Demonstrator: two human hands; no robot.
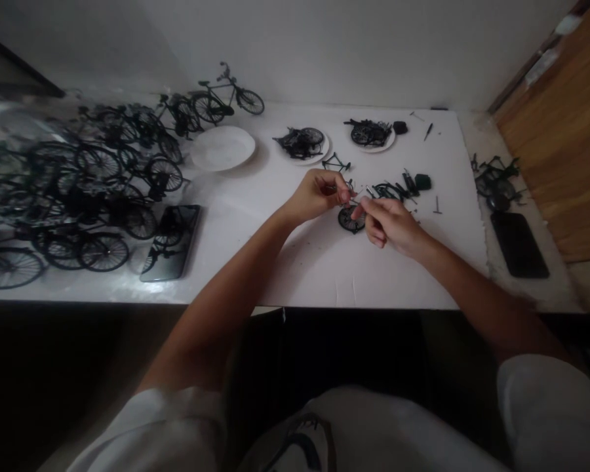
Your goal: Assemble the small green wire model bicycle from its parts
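pale wall [324, 52] behind, white worktop [240, 210] below: in the head view, a person's left hand [317, 195] and right hand [396, 226] work with fingertips nearly meeting. the left appears to pinch a thin piece [354, 196], too small to identify, above a miniature wheel [350, 221]; whether the right grips it too, i cannot tell. loose dark parts [410, 183] lie beyond the right hand, and farther back two plates [326, 149] bear more pieces [299, 142]. assembled model bicycles [113, 160] crowd the person's left, near a white dish [223, 149].
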